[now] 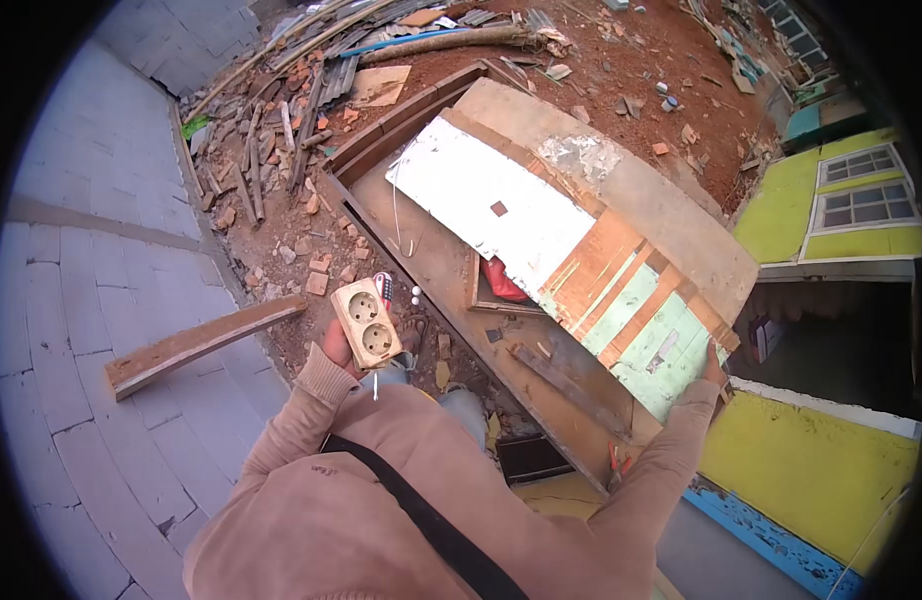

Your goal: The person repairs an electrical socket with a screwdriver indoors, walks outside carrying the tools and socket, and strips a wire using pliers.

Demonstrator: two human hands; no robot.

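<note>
To my left, a wooden beam [206, 345] crosses in front of the block wall [76, 290], barring a sideways reach. Ahead of my left hand [338, 345], room to pass above the brick rubble [319, 270], between wall and wooden case [446, 240]. The white-and-green panel [491, 185] blocks my straight reach into the case; way in along its near strip, loose wire [399, 215] and red-handled pliers [618, 465] in the path.
</note>
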